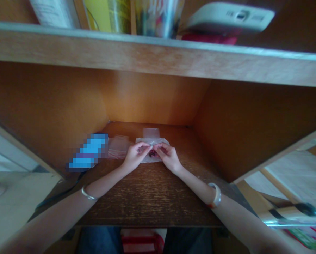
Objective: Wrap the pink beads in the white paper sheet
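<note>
My left hand point(135, 157) and my right hand point(168, 157) meet over the middle of the dark wooden desk point(149, 197). Both pinch the top edge of a clear plastic bag point(152, 144) from either side. A dark red item point(153, 153) shows inside the bag, between my hands, and my fingers partly hide it. Left of my left hand lies a second clear plastic bag point(118, 146) with a red line along one side, not touched by either hand.
A blurred-out blue object point(88, 152) lies at the desk's left. A black cable point(60, 192) runs along the desk's left side. Wooden side panels flank the desk, and a wooden shelf point(158, 53) above holds a white device point(229, 17) and several other items.
</note>
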Demonstrator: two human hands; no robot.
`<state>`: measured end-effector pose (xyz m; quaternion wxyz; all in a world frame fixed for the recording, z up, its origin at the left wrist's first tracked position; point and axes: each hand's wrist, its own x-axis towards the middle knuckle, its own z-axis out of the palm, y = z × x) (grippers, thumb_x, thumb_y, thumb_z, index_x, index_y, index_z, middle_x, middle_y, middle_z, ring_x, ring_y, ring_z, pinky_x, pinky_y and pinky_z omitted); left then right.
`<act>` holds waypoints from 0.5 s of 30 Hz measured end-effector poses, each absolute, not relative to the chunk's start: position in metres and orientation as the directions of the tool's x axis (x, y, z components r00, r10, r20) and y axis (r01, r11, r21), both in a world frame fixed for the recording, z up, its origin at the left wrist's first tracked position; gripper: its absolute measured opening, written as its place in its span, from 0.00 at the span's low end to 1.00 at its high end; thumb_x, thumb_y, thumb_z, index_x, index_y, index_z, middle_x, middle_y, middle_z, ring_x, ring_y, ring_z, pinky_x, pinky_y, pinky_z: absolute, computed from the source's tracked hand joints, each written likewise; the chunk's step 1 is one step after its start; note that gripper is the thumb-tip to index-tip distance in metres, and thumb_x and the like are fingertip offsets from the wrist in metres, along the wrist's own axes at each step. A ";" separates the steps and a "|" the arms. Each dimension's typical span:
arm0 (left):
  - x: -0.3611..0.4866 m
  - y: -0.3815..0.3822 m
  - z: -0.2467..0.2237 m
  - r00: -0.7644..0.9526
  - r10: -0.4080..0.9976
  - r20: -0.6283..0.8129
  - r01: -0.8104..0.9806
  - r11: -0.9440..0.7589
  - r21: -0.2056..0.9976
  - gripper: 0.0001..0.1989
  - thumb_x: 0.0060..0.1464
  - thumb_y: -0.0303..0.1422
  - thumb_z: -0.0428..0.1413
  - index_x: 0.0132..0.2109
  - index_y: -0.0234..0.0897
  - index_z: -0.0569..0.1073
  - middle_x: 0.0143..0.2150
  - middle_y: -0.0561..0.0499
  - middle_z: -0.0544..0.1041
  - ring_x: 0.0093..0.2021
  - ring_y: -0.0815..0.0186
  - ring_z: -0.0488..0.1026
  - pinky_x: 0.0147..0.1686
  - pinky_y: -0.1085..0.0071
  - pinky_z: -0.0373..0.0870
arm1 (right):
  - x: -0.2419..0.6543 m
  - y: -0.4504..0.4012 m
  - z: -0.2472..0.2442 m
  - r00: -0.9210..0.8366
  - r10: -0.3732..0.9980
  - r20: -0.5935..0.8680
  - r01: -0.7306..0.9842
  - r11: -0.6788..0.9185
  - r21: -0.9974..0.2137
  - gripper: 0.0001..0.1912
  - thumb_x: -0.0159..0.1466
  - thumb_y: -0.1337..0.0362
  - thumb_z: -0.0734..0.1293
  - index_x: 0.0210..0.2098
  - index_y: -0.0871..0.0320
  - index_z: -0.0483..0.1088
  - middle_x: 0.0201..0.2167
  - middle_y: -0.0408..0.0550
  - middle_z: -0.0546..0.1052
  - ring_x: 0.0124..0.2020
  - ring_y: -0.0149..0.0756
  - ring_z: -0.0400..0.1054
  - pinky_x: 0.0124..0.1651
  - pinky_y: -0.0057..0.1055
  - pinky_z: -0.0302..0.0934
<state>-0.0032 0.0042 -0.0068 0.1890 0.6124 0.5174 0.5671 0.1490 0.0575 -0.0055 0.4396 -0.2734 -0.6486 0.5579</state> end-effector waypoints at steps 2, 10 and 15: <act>-0.003 0.005 -0.008 -0.159 0.857 0.491 0.403 -0.398 0.824 0.07 0.53 0.36 0.58 0.36 0.36 0.75 0.33 0.50 0.78 0.34 0.66 0.74 0.35 0.71 0.70 | 0.149 0.059 -0.008 -0.467 0.840 0.278 -0.127 0.247 -0.961 0.17 0.54 0.47 0.70 0.29 0.55 0.72 0.25 0.44 0.75 0.25 0.35 0.69 0.32 0.36 0.66; -0.002 0.002 -0.006 -0.179 0.831 0.527 0.461 -0.403 0.791 0.06 0.54 0.34 0.57 0.33 0.35 0.74 0.31 0.51 0.78 0.32 0.68 0.74 0.33 0.73 0.70 | 0.151 0.060 -0.009 -0.506 0.819 0.271 -0.137 0.234 -0.963 0.15 0.53 0.51 0.72 0.30 0.55 0.72 0.27 0.44 0.77 0.27 0.35 0.72 0.35 0.37 0.67; -0.004 0.003 -0.006 -0.177 0.818 0.548 0.483 -0.413 0.772 0.08 0.55 0.35 0.57 0.33 0.35 0.76 0.30 0.50 0.78 0.30 0.67 0.73 0.31 0.73 0.69 | 0.149 0.059 -0.006 -0.489 0.821 0.295 -0.117 0.274 -0.955 0.14 0.53 0.51 0.72 0.28 0.55 0.73 0.25 0.44 0.77 0.26 0.35 0.71 0.33 0.36 0.67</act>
